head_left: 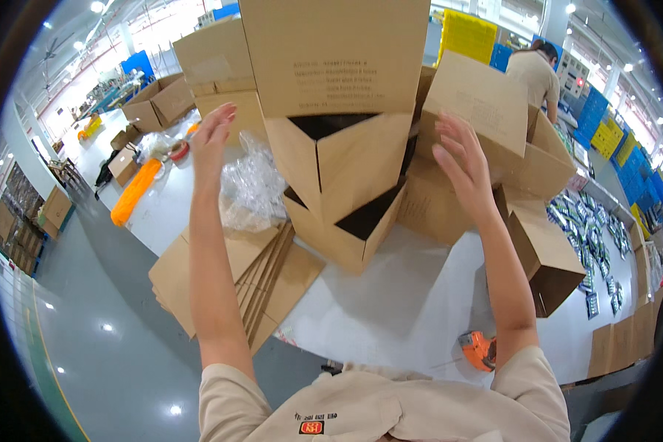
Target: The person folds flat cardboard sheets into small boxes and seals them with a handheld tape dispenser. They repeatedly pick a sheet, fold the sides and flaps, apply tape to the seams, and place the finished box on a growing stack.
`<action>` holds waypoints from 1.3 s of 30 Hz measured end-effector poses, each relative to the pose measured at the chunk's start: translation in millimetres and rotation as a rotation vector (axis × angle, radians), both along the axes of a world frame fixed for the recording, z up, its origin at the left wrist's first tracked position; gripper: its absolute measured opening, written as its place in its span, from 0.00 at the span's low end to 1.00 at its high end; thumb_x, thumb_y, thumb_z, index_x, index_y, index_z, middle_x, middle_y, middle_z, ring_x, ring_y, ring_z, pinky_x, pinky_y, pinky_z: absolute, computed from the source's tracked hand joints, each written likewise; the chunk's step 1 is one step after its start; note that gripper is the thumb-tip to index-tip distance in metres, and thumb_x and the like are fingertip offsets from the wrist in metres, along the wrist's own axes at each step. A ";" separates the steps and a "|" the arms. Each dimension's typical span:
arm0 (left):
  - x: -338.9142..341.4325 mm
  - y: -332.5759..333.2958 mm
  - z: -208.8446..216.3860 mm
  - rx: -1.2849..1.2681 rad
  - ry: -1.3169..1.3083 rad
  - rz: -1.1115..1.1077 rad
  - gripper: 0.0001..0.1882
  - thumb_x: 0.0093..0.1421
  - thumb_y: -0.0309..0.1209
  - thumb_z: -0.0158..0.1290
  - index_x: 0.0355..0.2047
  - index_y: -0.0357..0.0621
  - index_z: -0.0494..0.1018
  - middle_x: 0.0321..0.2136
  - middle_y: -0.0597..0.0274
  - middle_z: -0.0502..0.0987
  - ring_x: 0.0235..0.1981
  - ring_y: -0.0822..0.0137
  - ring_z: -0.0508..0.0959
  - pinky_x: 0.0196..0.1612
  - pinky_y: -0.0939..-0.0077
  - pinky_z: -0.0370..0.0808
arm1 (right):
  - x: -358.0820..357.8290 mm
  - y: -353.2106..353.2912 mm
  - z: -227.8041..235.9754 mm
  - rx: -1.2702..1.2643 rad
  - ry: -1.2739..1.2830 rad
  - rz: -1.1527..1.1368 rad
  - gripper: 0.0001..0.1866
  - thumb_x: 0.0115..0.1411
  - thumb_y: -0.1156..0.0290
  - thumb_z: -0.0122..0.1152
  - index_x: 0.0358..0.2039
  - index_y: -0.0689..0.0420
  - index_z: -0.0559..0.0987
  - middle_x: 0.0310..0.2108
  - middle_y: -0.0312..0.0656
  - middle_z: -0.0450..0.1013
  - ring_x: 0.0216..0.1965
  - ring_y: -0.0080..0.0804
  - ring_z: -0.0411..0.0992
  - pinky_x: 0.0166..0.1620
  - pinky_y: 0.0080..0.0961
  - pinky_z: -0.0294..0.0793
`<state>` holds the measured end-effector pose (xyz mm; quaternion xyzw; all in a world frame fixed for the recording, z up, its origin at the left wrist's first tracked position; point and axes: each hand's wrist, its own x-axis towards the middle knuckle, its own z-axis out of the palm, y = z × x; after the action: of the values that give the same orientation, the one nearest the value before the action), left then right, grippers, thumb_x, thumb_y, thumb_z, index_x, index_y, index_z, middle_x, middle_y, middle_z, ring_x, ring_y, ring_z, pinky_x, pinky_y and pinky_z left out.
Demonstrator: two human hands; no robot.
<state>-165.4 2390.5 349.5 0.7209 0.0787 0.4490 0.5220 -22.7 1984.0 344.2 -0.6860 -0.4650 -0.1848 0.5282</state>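
Directly ahead of me on the white table (361, 309) stands a brown cardboard box (365, 158) with a tall printed flap (335, 66) raised. It appears to sit on or in a second open cardboard box (331, 239); dark gaps show between their folded flaps. To the left of the raised flap, my left hand (215, 140) is held up with fingers stretched and nothing in it. My right hand (460, 158) is raised on the other side, fingers spread, in front of another open carton (475, 103). Neither hand visibly grips a box.
Flattened cardboard sheets (221, 269) lie at the table's left edge, beside clear plastic bags (250, 180). An orange tape dispenser (479, 351) is near my right forearm. Rightward are an open carton (545, 254) and several small packets (586, 228). A person (534, 77) works behind.
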 end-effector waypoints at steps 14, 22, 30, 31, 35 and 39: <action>-233.6 -29.7 -360.5 0.801 1.016 0.732 0.35 0.64 0.48 0.53 0.60 0.29 0.64 0.61 0.39 0.67 0.63 0.45 0.67 0.65 0.54 0.63 | -246.0 -152.5 -266.8 -0.608 1.075 0.036 0.15 0.64 0.69 0.61 0.48 0.65 0.78 0.38 0.46 0.81 0.40 0.31 0.80 0.45 0.29 0.78; -248.0 -110.8 -202.4 1.384 1.139 0.336 0.06 0.60 0.30 0.54 0.31 0.42 0.71 0.21 0.61 0.74 0.24 0.63 0.78 0.24 0.71 0.74 | -202.2 -80.4 -200.0 -0.581 0.877 0.266 0.15 0.65 0.67 0.60 0.49 0.62 0.78 0.40 0.46 0.81 0.40 0.36 0.80 0.46 0.30 0.77; -300.8 -253.2 55.1 0.222 1.332 -0.106 0.13 0.51 0.28 0.63 0.38 0.40 0.77 0.30 0.52 0.79 0.32 0.60 0.81 0.36 0.68 0.76 | -203.8 -16.4 -93.8 -0.214 0.392 0.497 0.50 0.57 0.52 0.69 0.70 0.63 0.52 0.70 0.57 0.49 0.70 0.54 0.50 0.68 0.44 0.53; -297.5 -256.4 54.0 0.108 1.496 -0.191 0.18 0.50 0.30 0.65 0.43 0.42 0.79 0.37 0.50 0.82 0.38 0.61 0.83 0.42 0.68 0.78 | -209.1 -12.1 -88.5 -0.165 0.358 0.460 0.53 0.56 0.51 0.69 0.70 0.64 0.50 0.70 0.59 0.46 0.70 0.56 0.48 0.69 0.46 0.52; -281.3 -298.9 20.9 0.369 1.174 -0.473 0.07 0.53 0.27 0.63 0.31 0.42 0.78 0.21 0.51 0.77 0.23 0.56 0.80 0.27 0.66 0.76 | -218.8 -28.6 -84.1 -0.060 0.361 0.265 0.59 0.51 0.51 0.73 0.70 0.65 0.47 0.71 0.64 0.41 0.71 0.61 0.44 0.69 0.49 0.48; -259.6 -334.4 15.9 0.551 0.995 -0.428 0.08 0.51 0.25 0.63 0.33 0.42 0.79 0.22 0.53 0.79 0.23 0.56 0.81 0.27 0.67 0.77 | -213.7 -72.9 -89.6 -0.016 0.353 0.089 0.59 0.50 0.53 0.74 0.71 0.64 0.47 0.71 0.64 0.39 0.71 0.62 0.43 0.69 0.48 0.47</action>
<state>-425.0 2056.0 365.3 0.9527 0.0473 -0.0528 0.2956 -236.3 1911.0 254.6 -0.6909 -0.3964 -0.0344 0.6036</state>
